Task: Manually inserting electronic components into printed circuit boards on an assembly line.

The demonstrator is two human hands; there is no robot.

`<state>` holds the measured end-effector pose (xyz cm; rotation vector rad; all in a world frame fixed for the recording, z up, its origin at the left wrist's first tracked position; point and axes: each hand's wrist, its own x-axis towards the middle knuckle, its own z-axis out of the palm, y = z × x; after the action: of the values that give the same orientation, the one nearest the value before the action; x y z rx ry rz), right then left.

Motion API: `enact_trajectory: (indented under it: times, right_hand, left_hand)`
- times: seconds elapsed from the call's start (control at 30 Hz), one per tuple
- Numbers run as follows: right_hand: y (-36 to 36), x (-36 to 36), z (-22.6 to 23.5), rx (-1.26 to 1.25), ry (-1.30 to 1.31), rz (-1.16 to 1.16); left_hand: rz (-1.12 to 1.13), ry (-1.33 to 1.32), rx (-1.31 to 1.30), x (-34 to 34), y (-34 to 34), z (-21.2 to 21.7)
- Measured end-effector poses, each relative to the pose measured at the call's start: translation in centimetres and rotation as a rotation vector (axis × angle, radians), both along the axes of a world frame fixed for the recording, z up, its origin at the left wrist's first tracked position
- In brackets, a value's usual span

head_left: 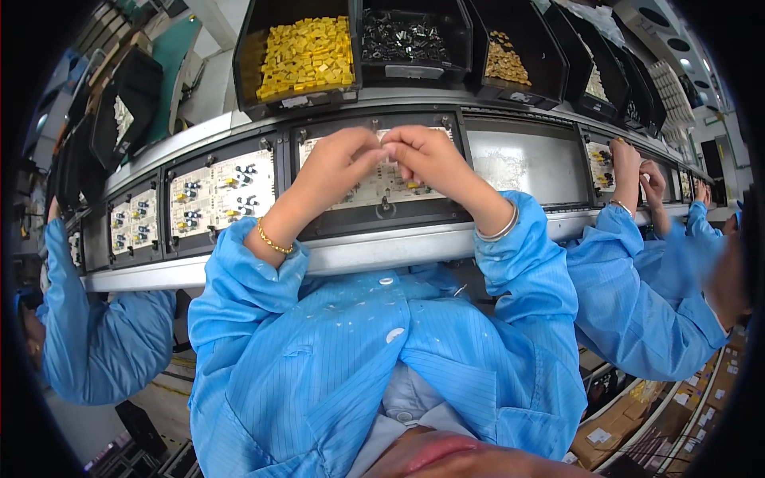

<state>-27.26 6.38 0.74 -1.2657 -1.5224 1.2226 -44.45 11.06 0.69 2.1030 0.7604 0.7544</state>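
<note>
Hands [343, 161] angled inward, fingers [403, 151] meeting, above circuit board [371, 190].

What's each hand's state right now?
Left hand: curled above the circuit board; whether it holds anything can't be told.
Right hand: curled, fingertips at the left's; any held item can't be told.

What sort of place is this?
It looks like an electronics factory, probably an assembly line. Circuit boards sit in a long row of black frames, black bins of small loose parts stand behind them, and several people in matching blue coats are lined up along the row.
</note>
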Motion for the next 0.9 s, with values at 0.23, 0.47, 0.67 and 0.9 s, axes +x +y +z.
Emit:
enact_trajectory:
  times: [0.23,0.47,0.67,0.9]
  right_hand:
    - [0.2,-0.1,0.5,0.013,-0.1,0.108]
    - [-0.2,-1.3,-0.3,-0.126,-0.002,0.13]
    - [-0.1,-1.2,-0.2,-0.16,0.078,0.091]
    - [1.4,-0.4,0.2,-0.129,0.079,0.008]
  left_hand:
    - [-0.056,0.038,0.113,-1.0,0.1,-0.3]
    - [-0.051,-0.039,-0.147,-1.6,-0.1,0.6]
    - [-0.066,-0.069,-0.278,-1.7,0.0,0.5]
    - [-0.061,-0.09,0.085,-2.2,1.0,0.5]
